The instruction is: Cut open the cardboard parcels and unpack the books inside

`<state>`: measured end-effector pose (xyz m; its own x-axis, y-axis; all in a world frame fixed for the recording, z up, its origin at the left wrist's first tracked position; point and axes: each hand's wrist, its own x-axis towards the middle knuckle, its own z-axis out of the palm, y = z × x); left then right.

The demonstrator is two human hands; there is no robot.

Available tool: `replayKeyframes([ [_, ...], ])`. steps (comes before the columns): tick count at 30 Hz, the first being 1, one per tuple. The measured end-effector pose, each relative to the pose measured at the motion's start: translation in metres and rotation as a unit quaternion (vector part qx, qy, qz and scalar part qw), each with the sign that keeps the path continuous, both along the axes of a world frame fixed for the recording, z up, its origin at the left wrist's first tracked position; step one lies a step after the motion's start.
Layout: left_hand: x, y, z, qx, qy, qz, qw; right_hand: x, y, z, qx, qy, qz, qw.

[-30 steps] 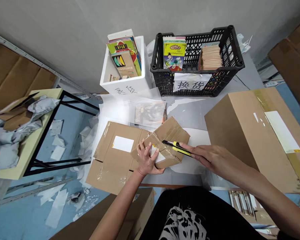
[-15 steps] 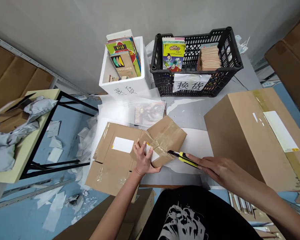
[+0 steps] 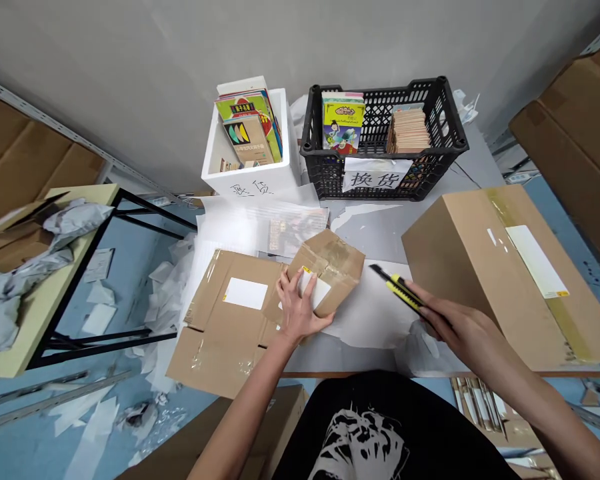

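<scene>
My left hand (image 3: pixel 300 308) grips a small taped cardboard box (image 3: pixel 344 261), its fingers across the white label and the thumb along the near edge. The box is tilted, partly over a flattened cardboard box (image 3: pixel 219 320) with its own white label (image 3: pixel 245 293). To the right, my right hand (image 3: pixel 453 325) is closed round a yellow and black utility knife (image 3: pixel 403 292). Its dark blade is out and points up and left, clear of the small box.
A large taped carton (image 3: pixel 505 267) stands on the table's right side. Behind are a white foam box (image 3: pixel 253 181) of books and a black plastic crate (image 3: pixel 320 175) with books. A side table (image 3: pixel 90 267) at left carries grey bags; paper scraps litter the floor.
The knife has come away from the small box's right end, moving right and turning its blade upward. My left hand has turned the box slightly, showing more of its label side.
</scene>
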<state>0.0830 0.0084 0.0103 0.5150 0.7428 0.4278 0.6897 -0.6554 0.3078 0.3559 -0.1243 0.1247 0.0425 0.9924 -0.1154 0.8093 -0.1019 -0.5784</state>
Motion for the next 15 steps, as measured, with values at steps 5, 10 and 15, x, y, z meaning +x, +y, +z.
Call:
replayKeyframes([
  [5,0.045,0.010,0.031,-0.152,0.039,0.194,0.968,-0.023,-0.001,-0.018,-0.042,0.100,-0.145,0.983],
  [10,0.069,0.026,0.042,-0.316,0.170,0.223,0.907,-0.051,-0.002,-0.052,-0.079,0.156,-0.190,0.966],
  [15,0.058,0.041,0.039,-0.197,0.288,-0.064,0.935,-0.049,-0.014,-0.071,-0.073,0.153,-0.208,0.963],
])
